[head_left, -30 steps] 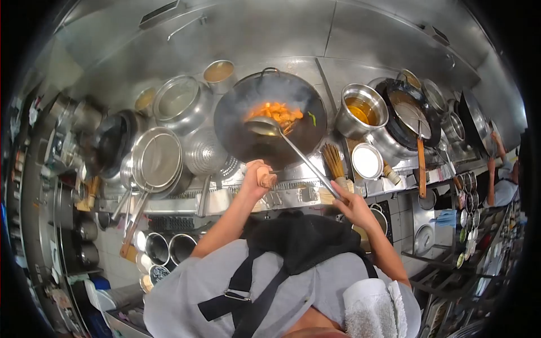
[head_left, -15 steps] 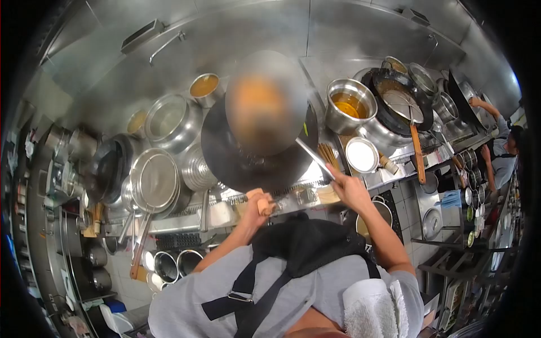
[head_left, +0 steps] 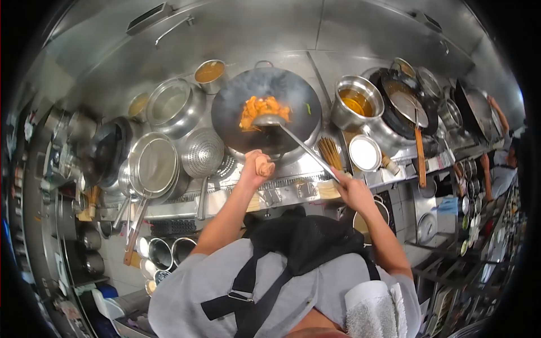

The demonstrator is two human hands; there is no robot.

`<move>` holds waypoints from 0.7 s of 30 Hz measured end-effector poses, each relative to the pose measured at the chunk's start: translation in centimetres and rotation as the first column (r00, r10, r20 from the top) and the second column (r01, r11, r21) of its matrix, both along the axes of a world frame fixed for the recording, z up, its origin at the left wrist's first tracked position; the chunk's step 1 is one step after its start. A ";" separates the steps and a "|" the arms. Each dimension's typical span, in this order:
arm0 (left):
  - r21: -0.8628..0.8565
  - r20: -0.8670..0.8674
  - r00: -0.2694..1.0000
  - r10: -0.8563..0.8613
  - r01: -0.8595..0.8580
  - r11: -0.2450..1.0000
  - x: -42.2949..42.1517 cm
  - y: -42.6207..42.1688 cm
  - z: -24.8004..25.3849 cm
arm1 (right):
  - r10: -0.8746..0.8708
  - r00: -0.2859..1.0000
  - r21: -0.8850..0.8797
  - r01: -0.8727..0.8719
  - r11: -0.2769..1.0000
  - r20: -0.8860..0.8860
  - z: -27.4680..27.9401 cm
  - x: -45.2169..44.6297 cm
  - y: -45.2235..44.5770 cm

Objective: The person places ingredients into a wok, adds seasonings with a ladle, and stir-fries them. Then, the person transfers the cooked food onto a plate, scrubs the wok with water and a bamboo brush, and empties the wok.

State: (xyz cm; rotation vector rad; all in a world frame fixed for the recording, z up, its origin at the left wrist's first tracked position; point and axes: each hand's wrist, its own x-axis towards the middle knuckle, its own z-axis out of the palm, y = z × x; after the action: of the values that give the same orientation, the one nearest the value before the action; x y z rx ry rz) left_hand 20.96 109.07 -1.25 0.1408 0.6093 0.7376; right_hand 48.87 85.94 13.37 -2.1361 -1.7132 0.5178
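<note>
The wok (head_left: 239, 135) sits on the stove top (head_left: 293, 190) in front of the person, with steam over it. Orange pieces of food (head_left: 261, 107) lie heaped in its middle, and one green strip (head_left: 308, 109) lies apart toward the right side. The person's left hand (head_left: 255, 167) is at the wok's near edge, its fingers curled tightly on what looks like a bunched tan cloth (head_left: 264, 165); whether a handle is inside that grip cannot be told. The right hand (head_left: 352, 190) has its fingers wrapped around the end of a long ladle (head_left: 308, 149), whose bowl rests against the near side of the food. A bamboo brush (head_left: 328, 151) stands between the right hand and the wok, with a white tub (head_left: 365, 152) beside it and a metal pot of amber liquid (head_left: 357, 103) behind. Left of the wok lies a strainer with holes (head_left: 203, 152), next to a round mesh sieve (head_left: 153, 164).
</note>
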 end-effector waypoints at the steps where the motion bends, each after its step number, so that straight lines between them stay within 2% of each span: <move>1: 0.041 0.017 1.000 0.015 -0.016 0.999 0.0 -1.5 -0.5 | -0.023 1.000 0.003 0.023 1.000 -0.005 -0.6 -0.2 0.8; 2: 0.083 0.044 0.998 0.033 -0.036 0.996 0.0 -3.2 -0.9 | -0.045 0.998 0.010 0.045 0.999 0.040 -1.5 -0.2 1.7; 3: 0.083 0.014 0.999 -0.037 0.035 0.996 -1.1 -5.3 -1.7 | -0.063 0.994 0.022 0.061 0.998 0.088 -1.7 -0.1 2.4; 4: 0.086 -0.017 0.995 -0.100 0.101 0.991 -2.4 -6.8 -2.2 | -0.050 0.997 0.047 0.047 0.998 0.056 -1.0 -0.3 2.5; 6: 0.060 -0.166 0.983 0.075 -0.066 0.996 -1.6 -6.8 -0.9 | 0.018 0.987 0.104 -0.001 0.995 -0.162 -3.1 0.2 1.1; 7: 0.019 -0.075 0.996 0.046 -0.045 0.999 -1.5 -4.5 -1.3 | 0.002 0.962 0.100 0.026 0.995 -0.273 -3.1 -0.4 0.0; 8: -0.007 0.016 1.000 -0.026 0.027 1.000 -1.5 -1.7 -1.7 | -0.080 0.933 -0.026 0.076 0.997 -0.350 -1.6 -1.6 -0.7; 9: -0.104 0.010 1.000 0.026 -0.025 0.994 -0.5 -0.6 0.5 | -0.038 0.910 0.098 0.086 0.992 -0.413 -4.8 -1.6 -1.2; 10: -0.055 -0.050 0.995 0.091 -0.094 0.994 0.6 0.8 0.8 | 0.015 0.883 0.215 0.098 0.972 -0.470 -7.7 -1.2 -1.6; 11: -0.045 0.029 0.998 0.062 -0.061 0.997 0.9 2.2 -0.1 | -0.027 0.896 0.156 0.107 0.982 -0.443 -7.2 -1.5 -1.7; 13: -0.065 0.029 0.999 0.015 -0.013 0.998 1.2 3.4 -1.5 | -0.109 0.915 0.077 0.150 0.986 -0.389 -6.1 -3.3 -1.2; 15: -0.039 0.081 0.997 0.015 -0.012 0.999 1.6 4.2 -2.3 | -0.119 0.890 0.167 0.211 0.963 -0.439 -6.2 -4.7 -1.0; 17: -0.097 -0.086 0.992 -0.089 0.081 0.992 1.1 4.1 -0.7 | -0.111 0.870 0.200 0.232 0.952 -0.480 -7.4 -5.2 -0.8; 19: -0.134 -0.133 0.990 -0.050 0.032 0.991 1.0 3.6 1.8 | 0.014 0.791 0.324 0.233 0.917 -0.611 -7.8 -5.7 -0.4; 20: -0.170 -0.190 0.981 -0.028 -0.005 0.985 1.0 3.3 2.8 | 0.010 0.789 0.321 0.238 0.917 -0.615 -7.6 -5.6 -0.2; 21: -0.172 -0.198 0.980 -0.038 0.003 0.985 1.2 3.6 2.1 | 0.092 0.849 0.372 0.128 0.919 -0.520 -7.3 -5.1 0.3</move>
State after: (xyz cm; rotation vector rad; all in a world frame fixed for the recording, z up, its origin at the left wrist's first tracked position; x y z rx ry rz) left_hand 22.12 112.64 0.83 0.0626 0.8595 0.6522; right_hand 43.73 86.23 6.10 -1.5329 -1.3395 0.6233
